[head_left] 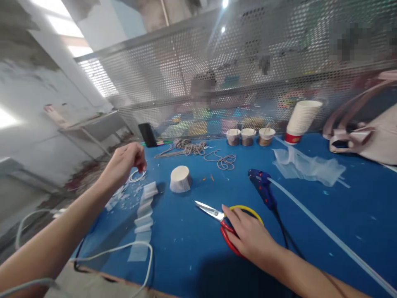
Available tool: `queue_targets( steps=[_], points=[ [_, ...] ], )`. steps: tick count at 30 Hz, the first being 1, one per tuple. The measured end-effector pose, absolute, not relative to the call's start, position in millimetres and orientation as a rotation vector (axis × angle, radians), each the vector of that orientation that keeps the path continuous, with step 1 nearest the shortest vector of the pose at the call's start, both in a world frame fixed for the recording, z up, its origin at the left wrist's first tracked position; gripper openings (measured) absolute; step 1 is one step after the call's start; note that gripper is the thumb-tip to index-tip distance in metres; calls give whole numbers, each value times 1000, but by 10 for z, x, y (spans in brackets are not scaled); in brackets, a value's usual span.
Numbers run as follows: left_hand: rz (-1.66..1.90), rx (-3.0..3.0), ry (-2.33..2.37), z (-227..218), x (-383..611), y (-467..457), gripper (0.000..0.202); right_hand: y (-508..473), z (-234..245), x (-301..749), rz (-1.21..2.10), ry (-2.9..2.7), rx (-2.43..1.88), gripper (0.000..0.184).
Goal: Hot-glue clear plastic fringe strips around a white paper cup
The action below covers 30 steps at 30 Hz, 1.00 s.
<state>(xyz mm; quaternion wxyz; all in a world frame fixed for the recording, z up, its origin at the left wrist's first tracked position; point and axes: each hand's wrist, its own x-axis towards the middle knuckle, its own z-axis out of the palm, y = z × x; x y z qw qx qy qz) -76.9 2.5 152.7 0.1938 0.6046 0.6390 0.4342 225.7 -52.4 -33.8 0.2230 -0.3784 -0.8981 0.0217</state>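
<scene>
R grip (252, 234) on scissors (218, 215), blue tbl (176, 236)

White glare pours from the windows (58, 22) left of the table (182, 236); a dark shadow (226, 275) covers its near edge. Behind it, glints and pixelated patches mark the mesh screen (149, 82); walls (27, 95) leftward look stretched.

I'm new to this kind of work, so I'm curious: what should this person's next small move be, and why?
Probably lower the left hand onto the folded white strip to steady it: that hand hangs near the strip's far end with nothing visible in it, while the right hand is on the scissors, whose blades point roughly that way.
</scene>
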Motion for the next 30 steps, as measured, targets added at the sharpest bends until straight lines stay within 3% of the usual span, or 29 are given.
queue_targets(
  steps=[4, 8, 13, 19, 23, 30],
  points=[
    [1034, 1752, 2010, 1179, -1023, -425, 38, -512, -332, 2306, -44, -2441, -986, 41],
    [846, 1805, 2148, 800, -1176, -687, 28, -514, -318, 2334, -103, -2418, -963, 41],
    [584, 1926, 2139, 367, -1230, -851, 39, -512, -322, 2355, -97, -2406, -955, 41],
    [473, 2097, 2135, -19, -1004, -728, 37, -505, -324, 2363, -31, -2441, -1018, 40],
    [519, 2165, 2156, -33, -880, -435, 34, -496, -323, 2399, -8, -2460, -1103, 43],
    [791, 2307, 2078, 377, -832, -180, 32, -430, -346, 2439, 27, -2454, -1173, 44]
  ],
)
